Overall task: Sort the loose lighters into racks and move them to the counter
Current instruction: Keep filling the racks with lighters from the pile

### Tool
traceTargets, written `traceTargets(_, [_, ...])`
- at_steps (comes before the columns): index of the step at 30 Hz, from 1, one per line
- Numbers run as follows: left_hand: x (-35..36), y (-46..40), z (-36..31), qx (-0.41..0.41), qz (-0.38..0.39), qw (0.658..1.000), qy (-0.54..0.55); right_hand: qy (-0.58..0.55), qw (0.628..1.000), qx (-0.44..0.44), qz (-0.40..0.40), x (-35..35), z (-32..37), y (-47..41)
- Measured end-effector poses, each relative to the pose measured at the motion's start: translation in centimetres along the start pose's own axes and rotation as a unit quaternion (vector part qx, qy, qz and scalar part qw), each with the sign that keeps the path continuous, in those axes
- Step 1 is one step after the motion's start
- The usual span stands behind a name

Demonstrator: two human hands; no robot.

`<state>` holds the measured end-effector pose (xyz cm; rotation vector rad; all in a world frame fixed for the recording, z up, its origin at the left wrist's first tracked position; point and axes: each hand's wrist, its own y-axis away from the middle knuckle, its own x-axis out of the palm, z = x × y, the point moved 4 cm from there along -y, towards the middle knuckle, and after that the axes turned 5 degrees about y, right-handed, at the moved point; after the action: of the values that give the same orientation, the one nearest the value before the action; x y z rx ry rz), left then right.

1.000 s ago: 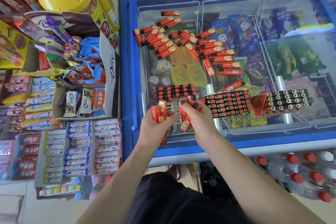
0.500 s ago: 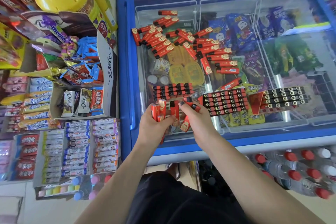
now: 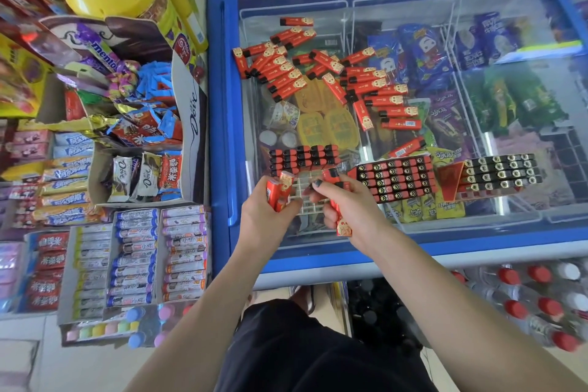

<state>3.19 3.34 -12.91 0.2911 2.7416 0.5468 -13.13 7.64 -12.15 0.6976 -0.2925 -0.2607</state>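
Observation:
Several loose red lighters [image 3: 334, 73] lie scattered on the glass lid of a blue chest freezer [image 3: 219, 105]. A clear rack [image 3: 302, 197] sits on the lid in front of me, its far rows filled with lighters [image 3: 302, 157]. My left hand [image 3: 270, 213] grips a few red lighters at the rack's left edge. My right hand [image 3: 346, 204] holds several red lighters [image 3: 342, 226] and pinches one at the rack's right side. Two full racks [image 3: 394, 178] [image 3: 499, 173] rest to the right.
Candy and chocolate display boxes [image 3: 127, 169] crowd the shelf on the left. Water bottles with red caps [image 3: 541, 296] stand on the floor at the right. Ice-cream packs show under the freezer glass.
My hands have drawn slightly apart over the rack, uncovering its empty middle cells. The lighter between them has gone from view there.

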Motion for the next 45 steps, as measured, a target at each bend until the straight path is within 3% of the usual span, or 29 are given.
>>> traceTargets(5, [-0.6,-0.8,2.3,-0.076,-0.022,0.996,0.03,-0.049,0.998,0.001,-0.041,-0.6,-0.1,-1.4])
traceTargets(9, [-0.6,-0.9,2.8,-0.09,-0.036,0.994,0.042,-0.057,0.997,0.015,-0.04,0.4,-0.3,-2.1])
traceTargets(13, [-0.4,-1.0,3.0,-0.094,-0.042,0.993,0.053,-0.003,0.998,0.003,-0.059,0.9,-0.5,-2.4])
traceTargets(17, [-0.3,-0.5,2.9,-0.093,-0.048,0.991,0.084,0.03,0.991,-0.005,-0.132,1.0,-0.3,-2.6])
traceTargets(21, [0.0,0.1,1.7,-0.079,-0.049,0.989,0.114,0.105,0.979,0.008,-0.173,1.6,-0.3,-2.4])
traceTargets(25, [0.5,0.4,0.3,-0.068,-0.037,0.988,0.13,0.108,0.973,0.048,-0.197,1.5,-0.1,-2.3])
traceTargets(33, [1.1,0.5,-1.4,-0.049,-0.025,0.991,0.121,-0.046,0.989,0.073,-0.116,0.7,-0.9,-0.2])
traceTargets(39, [1.7,0.8,-1.7,-0.052,-0.001,0.988,0.144,-0.044,0.995,0.084,-0.026,0.9,-1.6,1.5])
traceTargets(45, [1.6,0.7,-1.8,-0.065,0.011,0.985,0.158,-0.03,0.997,0.063,-0.022,0.5,-1.4,1.9])
